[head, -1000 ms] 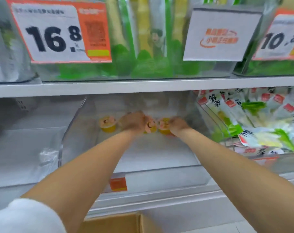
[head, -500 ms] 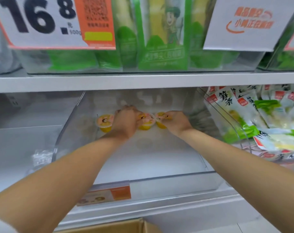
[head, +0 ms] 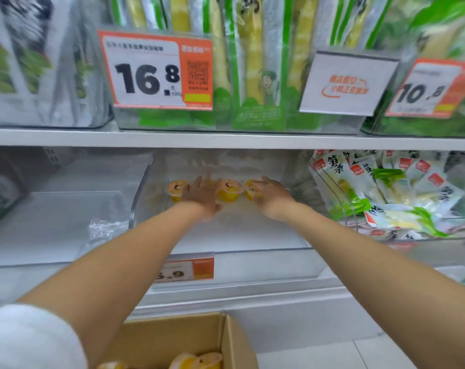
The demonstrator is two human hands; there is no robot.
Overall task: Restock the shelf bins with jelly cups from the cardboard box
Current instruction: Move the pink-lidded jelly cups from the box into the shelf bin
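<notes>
At back of clear bin (head: 252,265): three jelly cups (head: 229,191) in row; left hand (head: 202,194), right hand (head: 271,198), both grips spread.

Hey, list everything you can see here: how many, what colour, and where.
jelly cups: three visible, yellow-orange, back of clear bin
clear bin: one, transparent, lower shelf, centre
cardboard box: one, brown, bottom edge, yellow cups inside
price tags: three, orange-white, two on upper bins, one on clear bin
white sign: one, white, upper shelf
green packs: several, green-yellow, upper shelf
white packets: many, white-green, right bin
left hand: one, open, between cups in bin
right hand: one, open, by rightmost cup
</notes>
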